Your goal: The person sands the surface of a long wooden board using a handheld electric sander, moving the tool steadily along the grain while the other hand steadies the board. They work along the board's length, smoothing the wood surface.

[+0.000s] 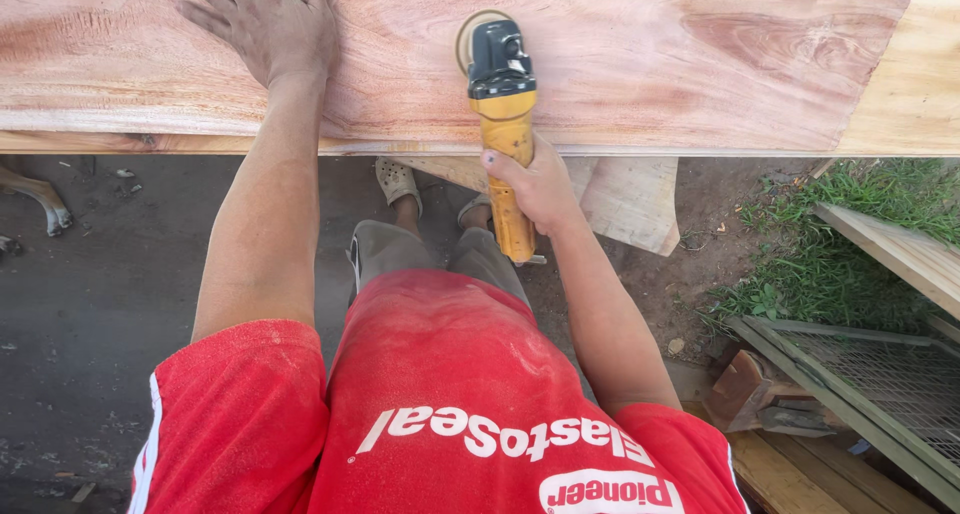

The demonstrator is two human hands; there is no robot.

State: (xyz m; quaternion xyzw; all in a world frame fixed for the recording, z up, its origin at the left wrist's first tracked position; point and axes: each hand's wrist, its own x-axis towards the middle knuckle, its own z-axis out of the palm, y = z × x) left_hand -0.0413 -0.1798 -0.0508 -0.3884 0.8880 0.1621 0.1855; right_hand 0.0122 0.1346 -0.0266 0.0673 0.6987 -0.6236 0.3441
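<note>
— What's the biggest thing in front of the person?

— A wide reddish wood slab [620, 64] lying flat across the top of the view, its near edge overhanging bare dirt ground [90, 274]. Paler planks sit under and beside it, and a patch of grass [860, 234] lies off to the right.

— And the hands?

— The left hand [265, 19] is spread flat on the slab, fingers wide and holding nothing — it looks like it is bracing the board. The right hand [535, 184] is closed tight around the yellow handle of an angle sander [500, 94], whose black head and round disc rest on the slab's surface, just right of the left hand.

— So which step is this?

— I'd judge it is sanding mid-pass, with the disc against the wood near the slab's middle.

— What does the next move call for?

— Probably keeping the disc flat and the pressure even while guiding it along the grain, with the left hand well clear of the disc.
</note>
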